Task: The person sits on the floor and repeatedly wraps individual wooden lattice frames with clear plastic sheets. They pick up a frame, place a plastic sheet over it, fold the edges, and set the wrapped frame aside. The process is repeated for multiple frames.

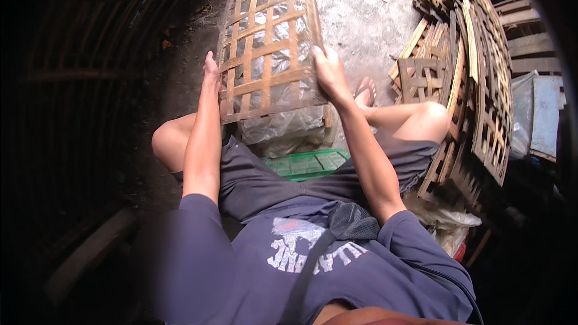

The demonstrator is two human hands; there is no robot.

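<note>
A rectangular woven bamboo rack (268, 87) with an open lattice and a wooden frame is held up in front of me, over my crossed legs. My right hand (330, 72) is closed round its right edge, thumb on top. At the opposite edge, my left hand (211, 72) grips the frame with the thumb pointing up; its other fingers are mostly hidden. Through and below the lattice shows something wrapped in clear plastic (283, 129). Nearer to me, between my legs, lies a green plastic crate or basket (312, 164).
To the right leans a tall stack of similar bamboo racks (490, 90), with loose slats and pieces beside it. Plastic sheeting (448, 221) is bunched near my right knee. A blue-grey board (545, 114) stands farther right. A dark slatted wall (78, 78) runs along the left.
</note>
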